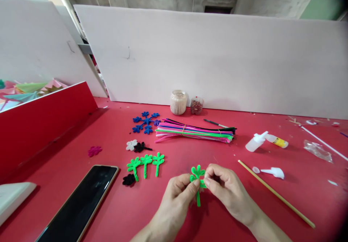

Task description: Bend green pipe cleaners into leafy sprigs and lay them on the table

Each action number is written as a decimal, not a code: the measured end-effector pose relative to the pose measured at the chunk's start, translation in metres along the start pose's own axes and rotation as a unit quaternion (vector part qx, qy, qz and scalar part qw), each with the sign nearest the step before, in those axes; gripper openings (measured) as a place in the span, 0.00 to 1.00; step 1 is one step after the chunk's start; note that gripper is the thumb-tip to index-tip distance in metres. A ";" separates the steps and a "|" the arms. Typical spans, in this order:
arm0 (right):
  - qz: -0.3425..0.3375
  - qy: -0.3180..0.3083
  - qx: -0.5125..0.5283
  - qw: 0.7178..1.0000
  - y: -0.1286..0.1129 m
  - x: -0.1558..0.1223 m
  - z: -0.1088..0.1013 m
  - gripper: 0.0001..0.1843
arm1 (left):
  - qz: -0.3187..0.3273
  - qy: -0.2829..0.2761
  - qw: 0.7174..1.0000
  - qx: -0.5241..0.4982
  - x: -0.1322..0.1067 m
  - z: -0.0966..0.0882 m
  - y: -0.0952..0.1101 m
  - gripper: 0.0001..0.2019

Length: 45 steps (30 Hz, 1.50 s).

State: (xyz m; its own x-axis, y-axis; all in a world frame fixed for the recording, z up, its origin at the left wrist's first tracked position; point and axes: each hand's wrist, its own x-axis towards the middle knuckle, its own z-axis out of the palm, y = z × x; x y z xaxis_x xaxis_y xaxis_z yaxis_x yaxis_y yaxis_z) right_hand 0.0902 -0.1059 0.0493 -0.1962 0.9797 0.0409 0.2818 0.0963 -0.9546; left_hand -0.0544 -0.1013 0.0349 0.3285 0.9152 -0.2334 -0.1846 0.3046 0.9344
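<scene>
Between my two hands is a green pipe-cleaner flower [198,171] with looped petals and a straight stem pointing down. My left hand [178,195] pinches it at the middle, thumb in front. The fingertips of my right hand [227,187] are closed on a loop at its right side. To the left, several finished green pipe-cleaner pieces [146,160] of like shape lie on the table. A black pipe-cleaner flower [128,179] rests by their stems. Behind them are a white flower [132,145] and a black stemmed one [139,147].
A bundle of coloured pipe cleaners [195,131], a blue flower cluster [146,121] and two jars [178,102] stand or lie farther back. On the right are a glue bottle [255,142] and a wooden stick [277,194]. A phone [78,202] lies at left.
</scene>
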 end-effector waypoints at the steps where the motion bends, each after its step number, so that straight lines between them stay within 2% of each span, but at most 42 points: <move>1: 0.001 0.000 0.003 1.000 0.001 0.000 -0.001 0.10 | 0.004 -0.006 1.000 0.003 0.000 -0.001 0.000 0.10; 4: 0.010 -0.002 0.019 1.000 0.001 0.000 -0.003 0.11 | 0.014 -0.005 1.000 0.010 0.002 -0.003 -0.001 0.13; 9: 0.011 -0.017 0.018 1.000 -0.002 -0.001 0.000 0.06 | 0.014 0.007 1.000 0.007 0.004 -0.004 0.000 0.13; 17: -0.001 -0.038 0.002 0.999 -0.002 -0.002 0.001 0.09 | -0.003 0.003 1.000 -0.011 0.002 -0.001 0.003 0.13; 27: 0.007 -0.026 0.010 1.000 -0.004 -0.005 0.005 0.11 | -0.018 -0.006 0.999 -0.037 0.001 -0.002 0.004 0.13; 34: 0.001 -0.019 0.012 1.000 -0.003 -0.006 0.006 0.10 | -0.001 -0.010 0.999 -0.032 0.000 -0.001 0.004 0.12; 45: 0.010 0.003 0.098 0.995 0.003 -0.005 0.011 0.09 | 0.009 -0.009 1.000 -0.024 0.000 -0.002 0.004 0.11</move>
State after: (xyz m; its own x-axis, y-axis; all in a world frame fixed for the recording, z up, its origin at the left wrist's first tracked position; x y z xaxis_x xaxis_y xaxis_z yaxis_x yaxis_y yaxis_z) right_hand 0.0817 -0.1122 0.0428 -0.1870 0.9821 0.0221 0.0968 0.0409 -0.9945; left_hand -0.0568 -0.1000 0.0384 0.3418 0.9157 -0.2115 -0.2348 0.3011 0.9242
